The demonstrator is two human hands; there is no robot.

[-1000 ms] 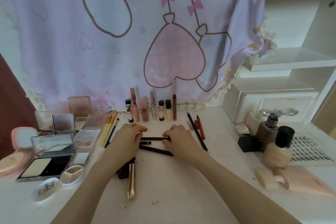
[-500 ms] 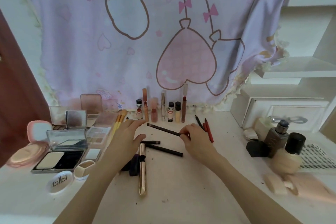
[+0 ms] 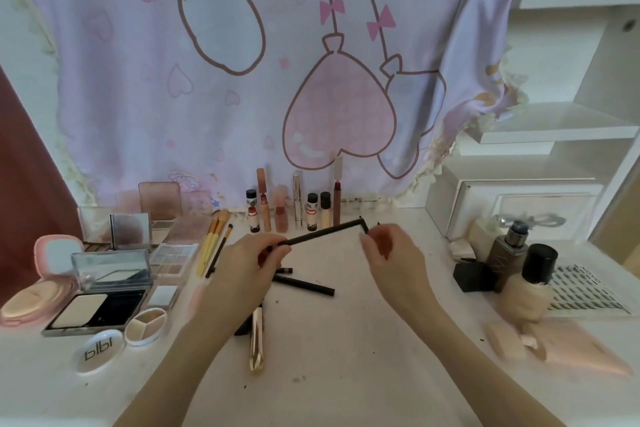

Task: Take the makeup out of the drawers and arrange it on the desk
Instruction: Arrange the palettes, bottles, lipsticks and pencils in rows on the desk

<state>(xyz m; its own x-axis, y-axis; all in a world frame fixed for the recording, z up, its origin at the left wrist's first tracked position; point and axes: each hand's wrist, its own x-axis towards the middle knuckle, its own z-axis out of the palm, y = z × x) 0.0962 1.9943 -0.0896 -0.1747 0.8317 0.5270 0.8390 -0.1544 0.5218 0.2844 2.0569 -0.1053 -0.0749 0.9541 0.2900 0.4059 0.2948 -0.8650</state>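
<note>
Holding one black pencil point(image 3: 320, 231) up over mid-desk, deciding where it's going.
My left hand point(image 3: 247, 262) is pinching the pencil's near-left end; its long axis is running up-right toward the back edge of the desk point(image 3: 346, 374). My right hand point(image 3: 388, 253) is sitting just beside the far tip, fingers loosely curled, and I'm gripping a short dark bit there, probably the cap. Two more pencils point(image 3: 304, 284) are lying below, nearer my left hand.

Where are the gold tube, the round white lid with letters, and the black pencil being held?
gold tube point(image 3: 257, 340), head view, middle of its barrel
round white lid point(image 3: 98, 350), head view, its lettered top
black pencil point(image 3: 322, 231), head view, mid-shaft between the hands
</note>
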